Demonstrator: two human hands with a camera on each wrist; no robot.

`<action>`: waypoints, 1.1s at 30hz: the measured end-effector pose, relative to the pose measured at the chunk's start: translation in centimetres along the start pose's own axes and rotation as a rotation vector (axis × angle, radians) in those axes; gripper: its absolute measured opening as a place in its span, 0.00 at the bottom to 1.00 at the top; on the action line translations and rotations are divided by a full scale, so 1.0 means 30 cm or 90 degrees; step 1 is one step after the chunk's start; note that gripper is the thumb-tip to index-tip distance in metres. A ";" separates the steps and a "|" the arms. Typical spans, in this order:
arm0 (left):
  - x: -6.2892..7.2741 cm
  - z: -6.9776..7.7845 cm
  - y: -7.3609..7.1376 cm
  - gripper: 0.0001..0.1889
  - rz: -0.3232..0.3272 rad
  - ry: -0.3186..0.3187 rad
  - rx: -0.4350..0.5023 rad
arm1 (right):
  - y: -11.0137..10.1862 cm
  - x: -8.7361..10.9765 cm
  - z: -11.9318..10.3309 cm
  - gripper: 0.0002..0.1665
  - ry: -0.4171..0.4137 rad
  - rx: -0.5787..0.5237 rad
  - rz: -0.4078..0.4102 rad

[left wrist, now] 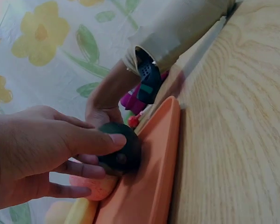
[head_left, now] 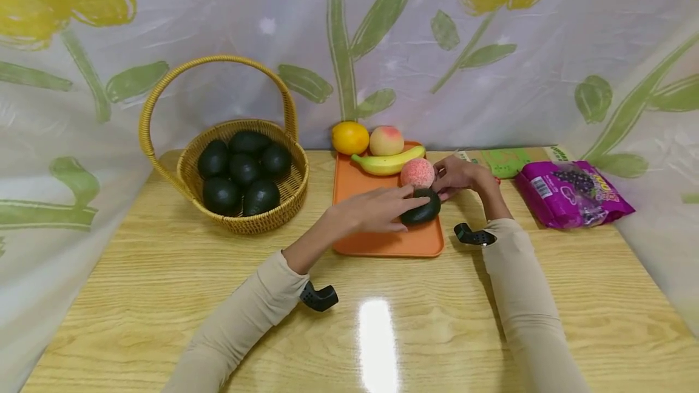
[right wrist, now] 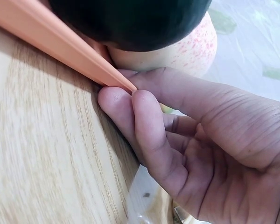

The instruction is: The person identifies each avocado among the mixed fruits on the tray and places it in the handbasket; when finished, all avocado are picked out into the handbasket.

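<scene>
My left hand [head_left: 371, 208] reaches over an orange tray [head_left: 360, 246] from the left. Its fairly straight, spread fingers touch a dark green avocado [head_left: 425, 213] at the tray's right side. In the left wrist view, the thumb lies across the avocado [left wrist: 123, 161]; the far fingertips are partly hidden. At the tray's right edge, my right hand [head_left: 455, 176] pinches the rim, as the right wrist view shows the tray [right wrist: 79, 53] between its fingers [right wrist: 147, 116]. Close by are a pink speckled peach [head_left: 417, 173], a banana [head_left: 384, 164], another peach [head_left: 387, 141] and an orange-yellow round fruit [head_left: 350, 137].
A wicker basket [head_left: 251, 225] with a tall handle holds several avocados [head_left: 222, 195] on the left. To the right lie a purple grape-picture bag [head_left: 573, 194] and a flat green-and-brown package [head_left: 508, 161]. A flower-print curtain [head_left: 229, 17] hangs behind the wooden table [head_left: 262, 332].
</scene>
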State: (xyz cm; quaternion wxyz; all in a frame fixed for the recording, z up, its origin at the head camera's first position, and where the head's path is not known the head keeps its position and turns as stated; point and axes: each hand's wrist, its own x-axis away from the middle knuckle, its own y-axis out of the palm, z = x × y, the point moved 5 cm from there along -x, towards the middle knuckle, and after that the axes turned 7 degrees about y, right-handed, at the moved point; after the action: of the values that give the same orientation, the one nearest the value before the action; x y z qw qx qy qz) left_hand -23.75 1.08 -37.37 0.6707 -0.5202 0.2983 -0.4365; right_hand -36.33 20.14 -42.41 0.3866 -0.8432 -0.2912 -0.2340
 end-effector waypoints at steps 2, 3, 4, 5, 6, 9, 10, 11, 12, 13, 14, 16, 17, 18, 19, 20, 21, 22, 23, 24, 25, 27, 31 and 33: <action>0.001 -0.001 0.005 0.38 -0.007 -0.010 -0.006 | 0.000 0.001 -0.004 0.20 -0.002 0.003 0.001; 0.002 -0.002 0.007 0.37 -0.007 -0.015 -0.004 | 0.000 0.000 -0.004 0.19 -0.002 0.004 0.002; 0.001 -0.002 0.008 0.37 -0.004 -0.020 0.003 | -0.001 0.000 -0.005 0.19 -0.002 0.003 0.006; 0.001 -0.003 0.010 0.36 0.000 -0.023 0.010 | -0.002 0.000 -0.005 0.18 -0.002 0.002 0.008; 0.000 -0.003 0.010 0.36 0.006 -0.026 0.014 | -0.003 0.000 -0.006 0.17 -0.007 0.002 0.008; -0.004 -0.002 0.013 0.31 0.023 -0.019 0.022 | -0.002 -0.002 -0.004 0.16 -0.006 -0.015 0.009; -0.007 -0.001 0.013 0.29 0.031 -0.013 0.023 | -0.001 -0.002 -0.003 0.16 -0.005 -0.020 0.008; -0.008 0.000 0.013 0.27 0.039 -0.008 0.021 | -0.001 -0.004 -0.003 0.17 -0.005 -0.020 0.006; -0.008 0.000 0.013 0.25 0.043 -0.004 0.014 | -0.001 -0.007 -0.001 0.17 -0.004 -0.021 0.006; -0.008 0.000 0.014 0.25 0.047 -0.002 0.013 | 0.001 -0.007 -0.002 0.17 -0.001 -0.025 0.005; -0.009 0.001 0.015 0.24 0.048 0.000 0.010 | 0.002 -0.010 -0.001 0.17 -0.002 -0.019 0.006; -0.010 0.001 0.020 0.24 0.044 -0.001 0.001 | 0.001 -0.011 -0.002 0.18 -0.005 0.003 0.011; -0.011 0.001 0.024 0.25 0.040 -0.003 -0.003 | 0.000 -0.011 -0.002 0.19 -0.007 0.014 0.014; -0.013 0.001 0.029 0.26 0.033 -0.004 -0.007 | 0.001 -0.012 -0.003 0.19 -0.008 0.021 0.016; -0.014 0.002 0.035 0.28 0.027 -0.004 -0.006 | 0.002 -0.012 -0.004 0.19 -0.009 0.029 0.017; -0.015 0.003 0.040 0.29 0.022 -0.005 -0.008 | 0.002 -0.013 -0.003 0.20 -0.011 0.039 0.018; -0.017 0.003 0.045 0.30 0.021 -0.007 -0.008 | 0.000 -0.013 -0.003 0.20 -0.010 0.043 0.019; -0.019 0.003 0.048 0.32 0.022 -0.009 -0.008 | -0.001 -0.012 -0.002 0.20 -0.009 0.042 0.019; -0.020 0.002 0.051 0.34 0.025 -0.012 -0.010 | -0.003 -0.014 0.001 0.19 -0.008 0.041 0.021; -0.020 0.002 0.052 0.36 0.028 -0.016 -0.012 | -0.005 -0.016 0.003 0.19 -0.008 0.041 0.023; -0.019 0.001 0.052 0.37 0.031 -0.020 -0.015 | -0.006 -0.016 0.005 0.18 -0.009 0.040 0.023; -0.021 0.001 0.051 0.38 0.038 -0.022 -0.022 | -0.009 -0.016 0.007 0.17 -0.009 0.036 0.025; -0.025 0.008 0.052 0.35 0.038 -0.014 -0.030 | -0.005 -0.018 0.007 0.18 -0.010 0.026 0.020; -0.029 0.013 0.053 0.32 0.041 -0.005 -0.024 | -0.003 -0.016 0.006 0.18 -0.010 0.025 0.017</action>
State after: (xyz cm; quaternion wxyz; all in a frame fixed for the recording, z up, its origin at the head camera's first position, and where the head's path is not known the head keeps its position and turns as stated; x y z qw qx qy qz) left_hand -23.38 2.15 -38.83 0.6756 -0.5247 0.3207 -0.4066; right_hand -36.71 20.18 -42.78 0.4042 -0.8410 -0.2873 -0.2164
